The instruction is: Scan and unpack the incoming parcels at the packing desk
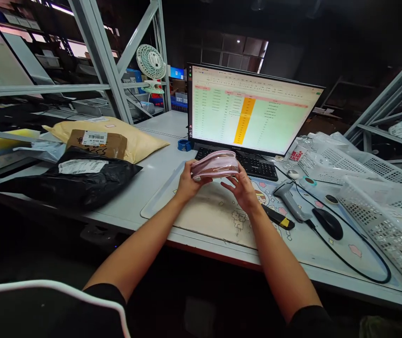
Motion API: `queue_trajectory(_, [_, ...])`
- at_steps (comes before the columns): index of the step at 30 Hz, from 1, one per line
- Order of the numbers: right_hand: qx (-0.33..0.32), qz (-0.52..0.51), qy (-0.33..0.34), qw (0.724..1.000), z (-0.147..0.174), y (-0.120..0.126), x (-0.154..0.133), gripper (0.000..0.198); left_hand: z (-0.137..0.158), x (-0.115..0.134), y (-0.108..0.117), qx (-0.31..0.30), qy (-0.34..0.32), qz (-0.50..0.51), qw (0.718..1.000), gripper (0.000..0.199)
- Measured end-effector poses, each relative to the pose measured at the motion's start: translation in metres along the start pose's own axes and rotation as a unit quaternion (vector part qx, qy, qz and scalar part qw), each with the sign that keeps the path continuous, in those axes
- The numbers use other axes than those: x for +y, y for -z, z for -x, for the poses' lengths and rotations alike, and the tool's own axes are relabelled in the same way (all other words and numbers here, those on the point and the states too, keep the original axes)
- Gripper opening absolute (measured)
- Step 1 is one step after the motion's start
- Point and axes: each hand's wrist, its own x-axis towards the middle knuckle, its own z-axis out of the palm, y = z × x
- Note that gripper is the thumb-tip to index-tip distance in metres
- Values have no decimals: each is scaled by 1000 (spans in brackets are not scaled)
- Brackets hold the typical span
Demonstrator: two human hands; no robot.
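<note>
Both gripping a pink pouch (215, 165) above the table (130, 202): left hand (188, 182) closed round one end, right hand (243, 188) fingers curled under the other.

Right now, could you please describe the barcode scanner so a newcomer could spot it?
Start at the monitor, then drop right of the keyboard. The barcode scanner lies on the desk mat, left of the black mouse: grey, pistol-shaped.

Dim room, bright glaring monitor (252, 112), wide-angle bending at the edges.
</note>
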Motion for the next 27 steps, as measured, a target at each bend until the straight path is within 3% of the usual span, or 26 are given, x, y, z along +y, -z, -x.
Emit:
queue_trajectory(2, [9, -27, -21, 999, -2, -2, 9, 77, 1, -1, -7, 5, 24, 65, 998, 87])
queue_trajectory(4, [20, -7, -36, 999, -3, -7, 24, 74, 3, -2, -16, -34, 81, 161, 983, 93])
queue_trajectory(7, [12, 130, 11, 991, -1, -20, 49, 70, 5, -2, -25, -116, 204, 266, 935, 98])
queue_trajectory(11, [9, 303, 96, 948, 4, -29, 61, 53, 4, 2, -22, -105, 299, 295, 901, 79])
queue_trajectory(16, [70, 347, 180, 918, 7, -25, 41, 52, 3, 0, -19, -116, 285, 293, 905, 84])
queue_trajectory(18, [92, 359, 228, 900, 8, -24, 34, 43, 4, -3, -20, -120, 274, 277, 913, 89])
queue_trajectory(22, [81, 429, 283, 854, 9, -19, 30, 34, 6, -3, -24, -134, 253, 221, 932, 97])
queue_trajectory(27, [83, 426, 256, 864, -1, -10, 35, 35, 7, 8, -19, -152, 240, 154, 946, 99])
